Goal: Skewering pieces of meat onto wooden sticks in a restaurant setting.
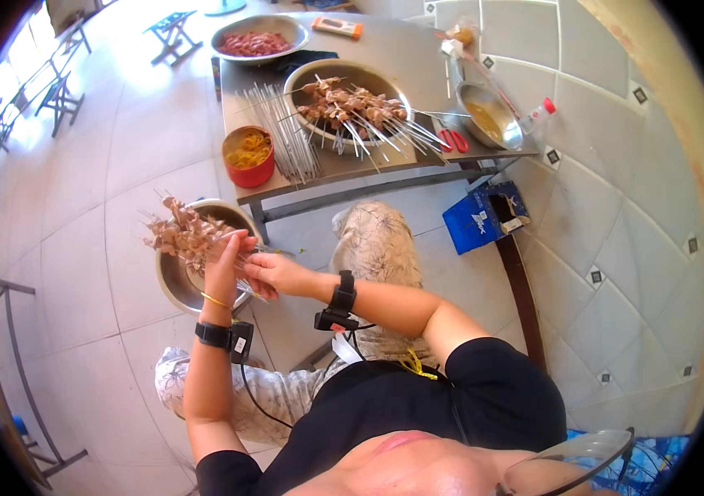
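Observation:
A bundle of metal skewers threaded with raw meat pieces is gathered above a steel basin to the left of my knees. My left hand holds the bundle near the bare skewer ends. My right hand grips the same ends from the right, its fingers close against the left hand. The meat ends point up and left, past the basin's rim. Exactly how the fingers wrap the metal is partly hidden.
The table holds a basin of meat skewers, bare metal skewers, a red tub of rubber bands, a bowl of raw meat, red-handled scissors and a tilted steel bowl. A blue box sits below, near the tiled wall.

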`<state>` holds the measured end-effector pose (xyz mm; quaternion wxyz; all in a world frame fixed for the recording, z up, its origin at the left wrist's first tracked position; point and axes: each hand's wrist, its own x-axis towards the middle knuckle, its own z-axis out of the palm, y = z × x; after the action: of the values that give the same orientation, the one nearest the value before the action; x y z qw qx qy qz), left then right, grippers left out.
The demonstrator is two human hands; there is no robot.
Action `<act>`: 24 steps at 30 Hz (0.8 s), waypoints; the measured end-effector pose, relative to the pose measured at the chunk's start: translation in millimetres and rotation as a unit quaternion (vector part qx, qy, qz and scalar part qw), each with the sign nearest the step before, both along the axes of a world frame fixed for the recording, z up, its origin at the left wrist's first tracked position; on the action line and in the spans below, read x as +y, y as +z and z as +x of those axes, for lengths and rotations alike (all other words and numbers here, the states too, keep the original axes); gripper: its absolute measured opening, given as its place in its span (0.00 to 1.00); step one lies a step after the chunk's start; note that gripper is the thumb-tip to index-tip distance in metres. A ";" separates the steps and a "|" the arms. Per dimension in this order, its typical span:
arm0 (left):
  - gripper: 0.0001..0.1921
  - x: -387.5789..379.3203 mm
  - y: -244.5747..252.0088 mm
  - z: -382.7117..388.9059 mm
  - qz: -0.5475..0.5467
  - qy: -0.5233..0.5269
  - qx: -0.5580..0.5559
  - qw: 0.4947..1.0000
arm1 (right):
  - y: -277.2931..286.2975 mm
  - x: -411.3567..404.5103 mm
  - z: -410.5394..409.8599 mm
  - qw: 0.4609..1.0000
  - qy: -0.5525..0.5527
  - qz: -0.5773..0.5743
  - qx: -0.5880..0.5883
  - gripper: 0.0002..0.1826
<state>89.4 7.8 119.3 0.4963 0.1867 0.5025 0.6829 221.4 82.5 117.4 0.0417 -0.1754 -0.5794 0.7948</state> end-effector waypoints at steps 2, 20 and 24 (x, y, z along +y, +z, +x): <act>0.14 -1.2 -2.4 -1.7 0.010 -0.018 0.009 1.000 | 5.0 1.6 3.6 0.998 0.012 0.039 -0.049 0.14; 0.14 -8.9 -9.6 -9.0 0.065 0.005 -0.010 0.998 | 115.2 178.9 229.2 0.573 -0.502 0.638 -0.111 0.10; 0.14 -12.7 -11.4 -8.1 0.067 0.012 -0.002 0.998 | 100.9 220.6 229.4 0.805 -0.374 0.423 -0.182 0.15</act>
<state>81.3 -5.0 107.9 0.4755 0.2123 0.4565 0.7214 450.9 303.1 218.4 0.2992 -0.4849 -0.7448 0.3474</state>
